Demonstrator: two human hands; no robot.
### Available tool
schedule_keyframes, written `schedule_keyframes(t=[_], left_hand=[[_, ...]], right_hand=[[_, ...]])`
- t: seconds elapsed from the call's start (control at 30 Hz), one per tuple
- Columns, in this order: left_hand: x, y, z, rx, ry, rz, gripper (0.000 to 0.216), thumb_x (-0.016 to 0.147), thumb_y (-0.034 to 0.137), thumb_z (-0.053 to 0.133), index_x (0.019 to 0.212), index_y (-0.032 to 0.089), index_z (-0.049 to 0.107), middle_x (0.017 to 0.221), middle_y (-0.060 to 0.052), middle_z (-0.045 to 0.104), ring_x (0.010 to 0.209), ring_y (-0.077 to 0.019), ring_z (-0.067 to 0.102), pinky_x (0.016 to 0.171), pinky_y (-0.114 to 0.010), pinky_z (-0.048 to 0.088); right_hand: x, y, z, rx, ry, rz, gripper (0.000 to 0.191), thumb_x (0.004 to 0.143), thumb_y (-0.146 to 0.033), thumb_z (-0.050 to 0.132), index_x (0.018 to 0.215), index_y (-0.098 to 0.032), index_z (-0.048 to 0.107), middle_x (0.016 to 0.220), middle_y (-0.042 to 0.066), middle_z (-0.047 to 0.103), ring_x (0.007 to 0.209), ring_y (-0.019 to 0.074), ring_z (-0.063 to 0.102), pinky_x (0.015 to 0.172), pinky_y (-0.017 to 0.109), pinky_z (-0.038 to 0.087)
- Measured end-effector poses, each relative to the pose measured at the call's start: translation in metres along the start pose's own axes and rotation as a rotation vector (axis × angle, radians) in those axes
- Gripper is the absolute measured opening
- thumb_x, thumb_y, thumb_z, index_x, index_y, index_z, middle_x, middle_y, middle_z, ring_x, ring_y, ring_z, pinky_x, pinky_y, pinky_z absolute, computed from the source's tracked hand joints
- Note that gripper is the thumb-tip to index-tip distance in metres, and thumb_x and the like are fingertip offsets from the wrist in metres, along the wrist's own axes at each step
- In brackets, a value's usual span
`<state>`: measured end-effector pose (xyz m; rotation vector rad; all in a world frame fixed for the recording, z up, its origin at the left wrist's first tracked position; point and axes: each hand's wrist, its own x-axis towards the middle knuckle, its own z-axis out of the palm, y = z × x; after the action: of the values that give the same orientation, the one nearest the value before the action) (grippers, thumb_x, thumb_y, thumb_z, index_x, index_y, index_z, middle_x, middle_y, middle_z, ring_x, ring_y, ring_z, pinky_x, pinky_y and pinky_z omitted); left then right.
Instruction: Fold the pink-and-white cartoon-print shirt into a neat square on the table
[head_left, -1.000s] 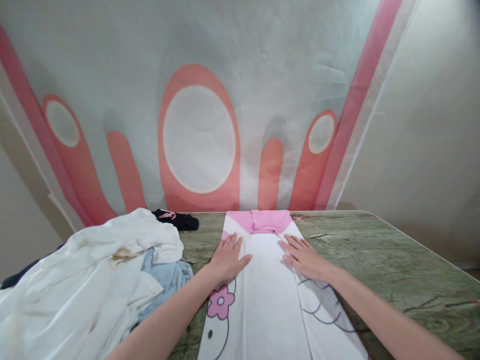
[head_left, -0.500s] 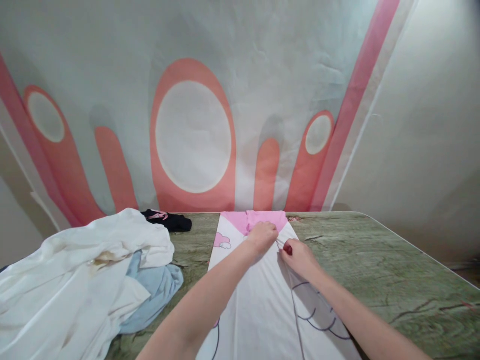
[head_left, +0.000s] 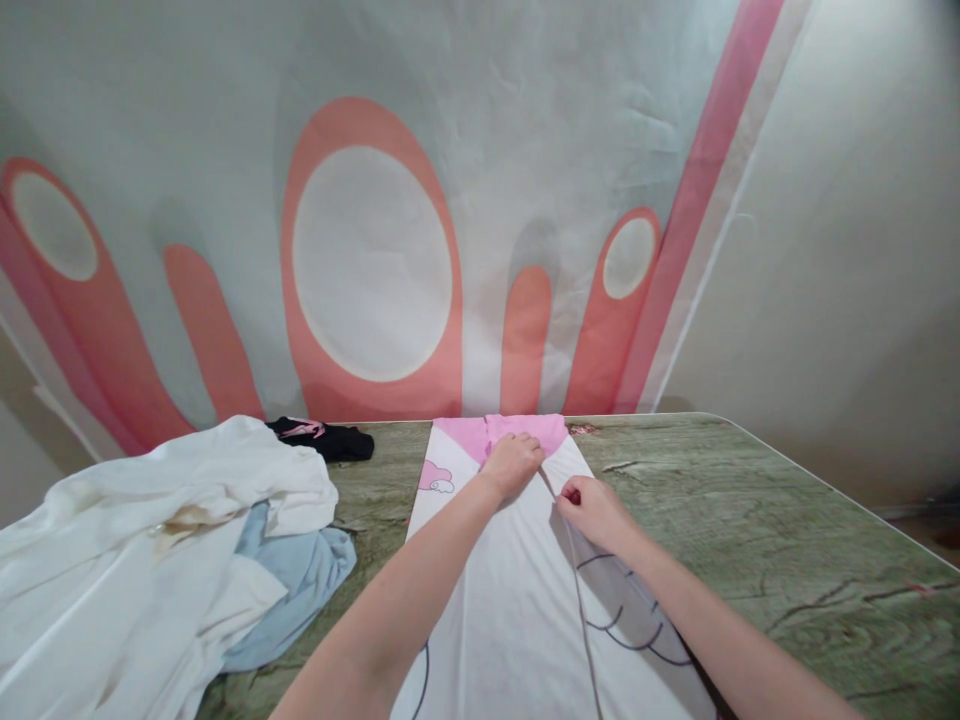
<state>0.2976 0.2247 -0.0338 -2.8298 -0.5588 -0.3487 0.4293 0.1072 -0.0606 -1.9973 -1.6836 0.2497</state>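
A white garment (head_left: pixel 510 600) with a pink collar end and cartoon print lies folded lengthwise down the middle of the green marbled table (head_left: pixel 765 540). My left hand (head_left: pixel 511 464) is closed on the fabric just below the pink part. My right hand (head_left: pixel 587 508) pinches the edge of the upper fold right beside it, and a raised crease runs from it toward me.
A heap of white cloth (head_left: pixel 150 550) over a light blue piece (head_left: pixel 300 580) fills the table's left side. A small black item (head_left: pixel 322 438) lies at the far edge by the wall hanging with orange shapes. The table's right edge slopes off at the right.
Both hands lay flat and open on the garment a second ago; they have since moved up toward the pink end and closed on the fabric. The view has shifted slightly left.
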Motion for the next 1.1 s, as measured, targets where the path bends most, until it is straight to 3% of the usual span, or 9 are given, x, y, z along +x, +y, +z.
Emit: schedule_keyframes(t=[0.23,0.5,0.7,0.8,0.97,1.1], left_hand=[[-0.002,0.003,0.003,-0.011,0.024,-0.063,0.014,0.086,0.017,0.048,0.09,0.016,0.061,0.095,-0.008,0.057,0.097,-0.0214,0.047,0.076,-0.033,0.037],[-0.003,0.004,0.001,-0.024,0.008,-0.071,0.016,0.087,0.018,0.047,0.087,0.016,0.063,0.095,-0.009,0.057,0.097,-0.021,0.047,0.079,-0.033,0.037],[0.003,0.007,-0.002,-0.022,-0.037,-0.079,0.017,0.084,0.013,0.046,0.084,0.013,0.064,0.091,-0.011,0.059,0.095,-0.023,0.05,0.078,-0.034,0.038],[0.005,0.018,-0.007,-0.037,-0.043,-0.069,0.019,0.083,0.013,0.045,0.093,0.014,0.061,0.099,-0.01,0.059,0.099,-0.0225,0.05,0.082,-0.034,0.038],[-0.007,0.044,-0.01,-0.18,-0.136,-0.022,0.039,0.092,0.035,0.03,0.122,0.014,0.044,0.127,-0.012,0.047,0.118,-0.0236,0.04,0.095,-0.039,0.031],[-0.029,0.055,-0.008,-0.265,-0.262,-0.045,0.07,0.088,0.059,0.021,0.136,0.009,0.027,0.144,-0.016,0.025,0.131,-0.0283,0.021,0.103,-0.046,0.02]], right_hand=[[0.0,-0.002,0.001,-0.037,0.042,-0.008,0.011,0.07,-0.023,0.051,0.065,-0.018,0.06,0.067,0.003,0.064,0.06,0.0133,0.054,0.057,0.023,0.034],[0.0,0.0,-0.001,0.047,-0.028,0.006,0.016,0.072,-0.026,0.049,0.066,-0.018,0.062,0.065,0.002,0.065,0.059,0.0135,0.055,0.056,0.023,0.035],[-0.005,-0.004,-0.008,0.007,-0.043,-0.089,0.022,0.077,-0.03,0.048,0.068,-0.018,0.064,0.067,0.003,0.064,0.061,0.014,0.055,0.059,0.024,0.036],[-0.004,0.001,-0.017,-0.01,-0.065,-0.164,0.029,0.08,-0.029,0.043,0.063,-0.018,0.064,0.068,0.003,0.063,0.063,0.0141,0.055,0.061,0.024,0.038],[0.004,0.021,-0.019,-0.076,0.099,-0.127,0.027,0.076,-0.017,0.043,0.091,-0.017,0.066,0.095,0.007,0.064,0.087,0.0167,0.058,0.081,0.027,0.041],[0.006,0.034,-0.007,-0.214,0.097,-0.197,0.042,0.083,-0.026,0.04,0.123,-0.016,0.051,0.131,0.008,0.048,0.122,0.0214,0.038,0.099,0.035,0.03]])
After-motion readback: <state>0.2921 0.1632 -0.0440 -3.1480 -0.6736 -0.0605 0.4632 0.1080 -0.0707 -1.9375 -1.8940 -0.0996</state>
